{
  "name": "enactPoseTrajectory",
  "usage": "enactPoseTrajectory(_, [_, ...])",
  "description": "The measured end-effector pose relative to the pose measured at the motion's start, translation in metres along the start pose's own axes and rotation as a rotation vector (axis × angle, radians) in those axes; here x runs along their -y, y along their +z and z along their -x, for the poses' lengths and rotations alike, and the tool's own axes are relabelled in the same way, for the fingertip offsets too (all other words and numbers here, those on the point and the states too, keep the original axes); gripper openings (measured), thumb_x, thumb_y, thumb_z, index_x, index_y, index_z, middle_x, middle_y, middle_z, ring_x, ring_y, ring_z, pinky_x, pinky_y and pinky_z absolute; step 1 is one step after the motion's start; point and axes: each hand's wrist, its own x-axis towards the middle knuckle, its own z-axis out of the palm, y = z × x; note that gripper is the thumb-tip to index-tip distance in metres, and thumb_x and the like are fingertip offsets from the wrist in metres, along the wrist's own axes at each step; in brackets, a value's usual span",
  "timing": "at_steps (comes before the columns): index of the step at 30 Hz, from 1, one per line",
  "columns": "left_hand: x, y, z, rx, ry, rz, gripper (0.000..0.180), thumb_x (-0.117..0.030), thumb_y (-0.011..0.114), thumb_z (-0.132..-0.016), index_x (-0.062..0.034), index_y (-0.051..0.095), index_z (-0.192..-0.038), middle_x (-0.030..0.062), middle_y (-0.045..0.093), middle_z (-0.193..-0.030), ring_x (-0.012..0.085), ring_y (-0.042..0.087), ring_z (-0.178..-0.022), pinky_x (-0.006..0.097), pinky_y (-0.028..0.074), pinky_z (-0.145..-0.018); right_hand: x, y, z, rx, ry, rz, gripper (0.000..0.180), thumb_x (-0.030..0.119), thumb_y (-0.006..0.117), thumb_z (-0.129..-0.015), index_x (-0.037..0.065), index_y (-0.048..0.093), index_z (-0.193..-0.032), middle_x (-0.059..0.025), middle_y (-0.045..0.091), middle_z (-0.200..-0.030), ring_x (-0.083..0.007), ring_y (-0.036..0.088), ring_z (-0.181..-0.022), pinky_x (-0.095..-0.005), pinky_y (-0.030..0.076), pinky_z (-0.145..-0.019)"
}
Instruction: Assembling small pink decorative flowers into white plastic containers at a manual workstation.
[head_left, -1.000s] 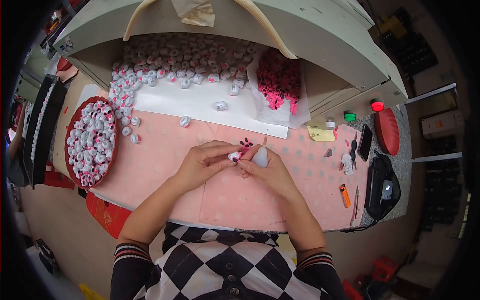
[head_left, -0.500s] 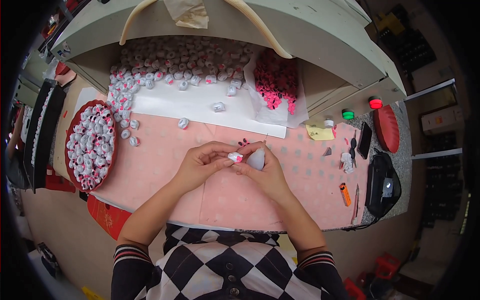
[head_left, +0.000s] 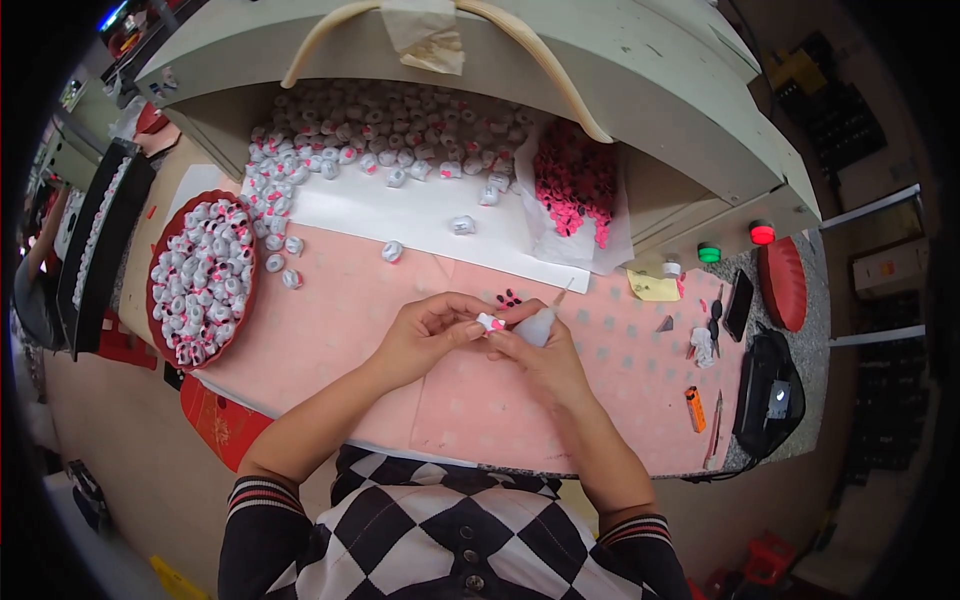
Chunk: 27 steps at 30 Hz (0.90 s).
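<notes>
A person's two hands meet above the pink-covered bench (head_left: 330,340), pinching a small white piece with a pink spot (head_left: 489,322) between them. The left hand (head_left: 425,335) grips that piece at its fingertips; the right hand (head_left: 535,355) touches it while clasping a small white squeeze bottle (head_left: 538,325), its thin nozzle tilted up and away. A few dark bits (head_left: 508,298) lie just beyond the hands. Well to the left sits a red tray (head_left: 157,262) heaped with similar pieces; farther beyond, a pile of pink parts (head_left: 575,180) rests on white sheeting.
</notes>
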Motion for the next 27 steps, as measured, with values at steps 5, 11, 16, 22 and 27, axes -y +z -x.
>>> enactPoseTrajectory(5, [-0.044, -0.009, 0.022, -0.204, 0.132, -0.294, 0.026, 0.001, 0.058, -0.089, 0.0019, 0.056, -0.114, 0.0090, 0.060, -0.113, 0.0147, 0.060, -0.101, 0.027, 0.049, -0.087, 0.014, -0.007, 0.005, 0.032, 0.053, 0.021, 0.014, 0.012, 0.057, -0.092, 0.003, 0.059, -0.101, -0.0056, 0.060, -0.088, -0.0104, 0.059, -0.074, -0.0247, 0.050, -0.059])
enactPoseTrajectory(11, [-0.118, -0.061, 0.055, -0.941, 0.620, -1.386, 0.038, -0.001, 0.067, -0.081, -0.0018, 0.056, -0.117, 0.0115, 0.055, -0.116, 0.0244, 0.054, -0.108, 0.033, 0.045, -0.088, 0.021, -0.012, 0.008, -0.089, -0.153, 0.388, 0.026, 0.009, 0.056, -0.091, 0.003, 0.048, -0.115, -0.0045, 0.059, -0.089, -0.0075, 0.054, -0.075, -0.0196, 0.042, -0.058])
enactPoseTrajectory(16, [-0.075, -0.055, 0.024, -0.558, 0.387, -1.224, 0.040, -0.007, 0.066, -0.083, -0.0048, 0.056, -0.121, 0.0162, 0.054, -0.116, 0.0305, 0.053, -0.106, 0.035, 0.045, -0.087, 0.021, -0.005, 0.007, -0.046, -0.166, 0.323, 0.027, -0.002, 0.058, -0.088, 0.002, 0.047, -0.112, -0.0041, 0.057, -0.090, -0.0094, 0.054, -0.076, -0.0248, 0.046, -0.066])
enactPoseTrajectory(22, [-0.031, -0.068, -0.015, -0.254, 0.341, -1.254, 0.019, -0.004, 0.063, -0.083, -0.0015, 0.064, -0.101, 0.0123, 0.058, -0.101, 0.0261, 0.059, -0.087, 0.034, 0.048, -0.077, 0.026, -0.019, 0.016, -0.076, -0.204, 0.414, 0.017, 0.012, 0.055, -0.093, 0.003, 0.047, -0.105, -0.0016, 0.054, -0.078, -0.0069, 0.049, -0.066, -0.0200, 0.039, -0.057])
enactPoseTrajectory(27, [-0.035, -0.042, -0.016, -0.215, 0.128, -0.701, 0.022, -0.005, 0.062, -0.086, -0.0021, 0.064, -0.107, 0.0079, 0.061, -0.105, 0.0185, 0.061, -0.087, 0.031, 0.051, -0.073, 0.015, -0.022, 0.013, -0.159, -0.314, 0.208, 0.013, 0.015, 0.052, -0.095, 0.004, 0.047, -0.100, -0.0018, 0.053, -0.078, -0.0079, 0.045, -0.061, -0.0233, 0.039, -0.056])
